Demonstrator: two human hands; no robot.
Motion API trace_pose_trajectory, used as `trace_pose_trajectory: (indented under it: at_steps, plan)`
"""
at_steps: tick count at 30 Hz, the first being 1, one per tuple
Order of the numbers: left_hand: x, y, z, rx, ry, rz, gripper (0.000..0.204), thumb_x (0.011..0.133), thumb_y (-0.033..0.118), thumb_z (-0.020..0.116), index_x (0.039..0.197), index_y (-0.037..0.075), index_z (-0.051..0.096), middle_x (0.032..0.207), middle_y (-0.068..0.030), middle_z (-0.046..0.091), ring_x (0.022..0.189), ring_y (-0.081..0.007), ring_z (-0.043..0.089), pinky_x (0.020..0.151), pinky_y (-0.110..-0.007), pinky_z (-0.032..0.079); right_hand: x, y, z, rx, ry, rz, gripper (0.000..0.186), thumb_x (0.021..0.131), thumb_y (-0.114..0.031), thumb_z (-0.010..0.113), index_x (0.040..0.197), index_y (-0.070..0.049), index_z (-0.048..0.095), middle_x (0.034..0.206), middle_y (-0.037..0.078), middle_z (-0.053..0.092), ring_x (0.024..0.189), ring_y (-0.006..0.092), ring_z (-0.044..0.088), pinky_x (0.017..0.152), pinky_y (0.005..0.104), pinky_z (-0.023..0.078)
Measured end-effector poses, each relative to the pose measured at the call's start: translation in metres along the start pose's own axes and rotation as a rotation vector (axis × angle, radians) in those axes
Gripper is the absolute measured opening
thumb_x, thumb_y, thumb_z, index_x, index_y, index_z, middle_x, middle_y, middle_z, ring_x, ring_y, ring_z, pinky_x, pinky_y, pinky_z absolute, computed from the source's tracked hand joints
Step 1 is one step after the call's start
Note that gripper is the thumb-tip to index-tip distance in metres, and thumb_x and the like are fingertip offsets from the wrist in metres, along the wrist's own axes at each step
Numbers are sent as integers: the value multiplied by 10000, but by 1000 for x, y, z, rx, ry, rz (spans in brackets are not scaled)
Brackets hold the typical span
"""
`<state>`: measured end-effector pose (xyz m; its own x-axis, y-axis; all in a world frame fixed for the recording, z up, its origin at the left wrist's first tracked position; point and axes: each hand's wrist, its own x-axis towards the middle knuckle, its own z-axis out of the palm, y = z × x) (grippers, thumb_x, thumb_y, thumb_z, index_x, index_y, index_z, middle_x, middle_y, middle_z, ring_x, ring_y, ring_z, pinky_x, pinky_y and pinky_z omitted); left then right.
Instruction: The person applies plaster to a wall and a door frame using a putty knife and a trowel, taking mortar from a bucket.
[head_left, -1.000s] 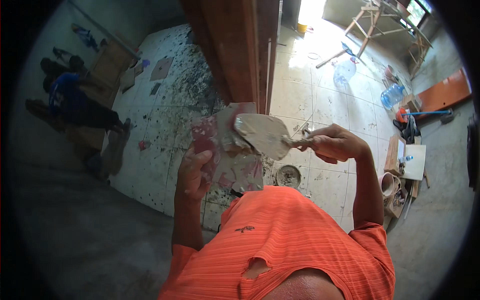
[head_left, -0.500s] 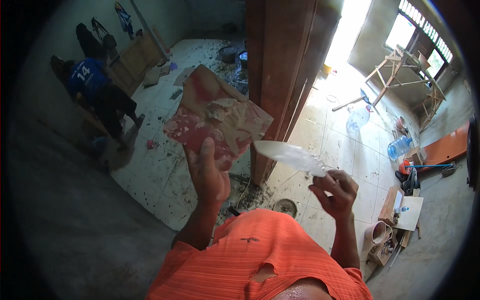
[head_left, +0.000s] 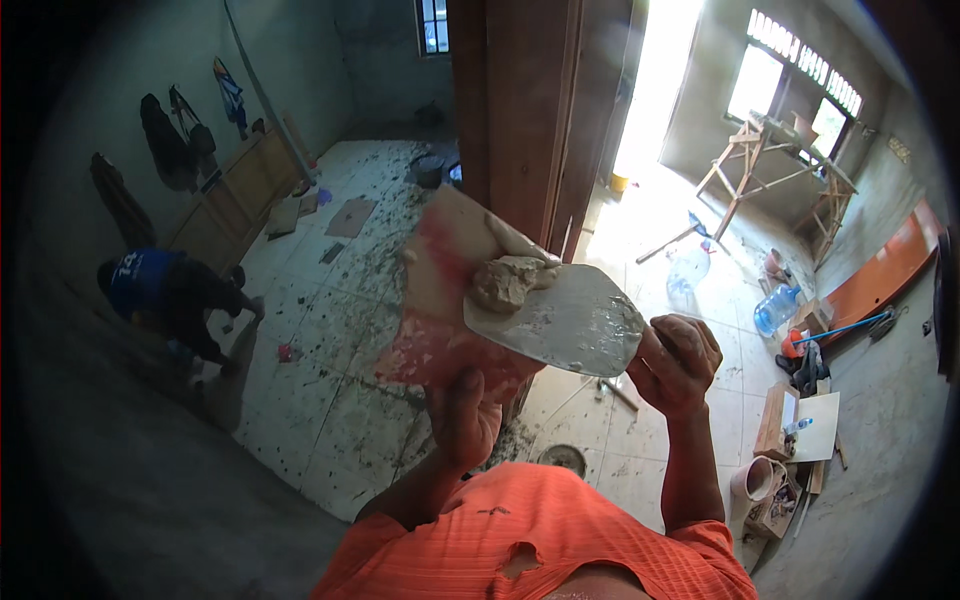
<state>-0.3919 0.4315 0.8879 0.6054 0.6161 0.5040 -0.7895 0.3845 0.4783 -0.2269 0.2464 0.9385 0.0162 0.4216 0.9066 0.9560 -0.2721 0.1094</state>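
Note:
My left hand (head_left: 466, 420) grips the lower edge of a flat board (head_left: 430, 345), red and tan with smears of putty, held up in front of my chest. A lump of grey-beige putty (head_left: 503, 284) sits on its upper face. In my right hand (head_left: 682, 365) is a wide, pale scraper (head_left: 575, 325) with a rounded blade, pinched at its right end. Its blade lies flat over the right part of the board, its tip against the putty lump. The blade hides part of the board beneath it.
A brown wooden door frame (head_left: 520, 130) stands just ahead. On the left, a person in a blue shirt (head_left: 150, 285) bends low over the debris-strewn tiled floor (head_left: 320, 400). To the right are a wooden trestle (head_left: 740, 165), water bottles (head_left: 777, 310), a bucket (head_left: 755, 478) and an orange panel (head_left: 885, 265).
The scraper has moved left over the board, its broad face turned into view and its tip now at the putty. My view has shifted; the person at left bends lower.

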Motion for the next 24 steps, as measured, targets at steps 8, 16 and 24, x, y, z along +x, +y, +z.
trace_pose_trajectory:
  at_steps: [8, 16, 24]
  plan:
    - [1, -20, -5, 187, -20, 37, 304, 995, 60, 482, 1298, 52, 505, 1202, -121, 590, 1034, -248, 638, 807, -405, 571, 45, 43, -3, -35, 163, -68, 324, 684, -121, 880, 972, -25, 766, 931, 110, 684, 797, 270, 674, 697, 369, 546]
    - [10, -5, -38, 106, -27, -133, 404, 959, 40, 515, 1356, 100, 470, 1210, -72, 577, 1137, -217, 586, 885, -417, 572, 142, 62, 5, 259, 229, 217, 433, 883, -134, 746, 1261, 59, 664, 883, 106, 661, 802, 164, 630, 698, 330, 504]
    - [11, -4, -43, 50, 234, -152, 390, 950, 60, 548, 1337, 86, 504, 1239, -73, 597, 1127, -212, 614, 933, -392, 575, 244, 62, -5, 872, 231, 606, 342, 1057, -293, 563, 1202, -14, 698, 769, 23, 607, 558, 79, 575, 475, 240, 460]
